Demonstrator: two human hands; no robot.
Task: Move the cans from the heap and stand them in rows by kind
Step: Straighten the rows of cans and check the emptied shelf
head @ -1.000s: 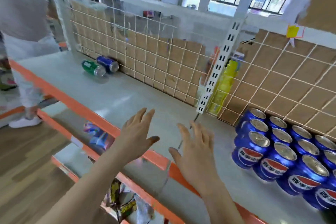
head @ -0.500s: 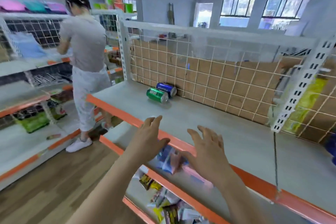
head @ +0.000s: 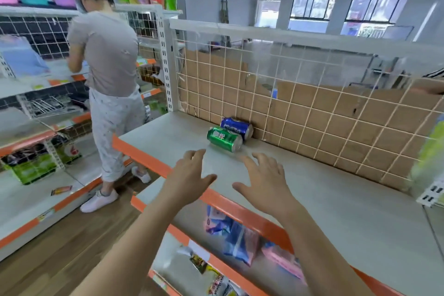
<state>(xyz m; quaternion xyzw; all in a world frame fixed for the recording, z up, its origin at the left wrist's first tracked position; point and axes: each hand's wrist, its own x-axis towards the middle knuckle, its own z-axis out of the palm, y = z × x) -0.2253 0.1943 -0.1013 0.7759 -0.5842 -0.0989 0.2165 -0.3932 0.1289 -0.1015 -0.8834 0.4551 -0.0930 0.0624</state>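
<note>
At 9 o'clock a person (head: 105, 67) in a grey top and pale trousers stands on the wood floor, back turned, facing another rack (head: 28, 127). A white post (head: 166, 62) rises at 11 o'clock, at the left end of the shelf (head: 336, 199), a pale board with an orange lip.

Near the picture's middle, two cans lie on their sides on the shelf, tops pointing to 4 o'clock. The green can (head: 223, 139) lies at 7 o'clock of the blue can (head: 236, 127), side by side and apparently touching. The blue can sits close against the grid (head: 312, 113) at the back, white wire mesh with cardboard behind it.

At 6 o'clock of the cans, near but apart from them, both hands reach over the shelf's front. The left hand (head: 189, 175) is wide, palm down, fingers spread, holding nothing; its fingertips stop just short of the green can. The right hand (head: 266, 182), at 3 o'clock of the left, is wide too, fingers splayed and slightly bent, empty.

Below the hands, at 6 o'clock, packets (head: 240, 240) lie on a lower shelf. At 3 o'clock, at the picture's edge, blurred yellow-green packs (head: 430, 156) show by the grid.
</note>
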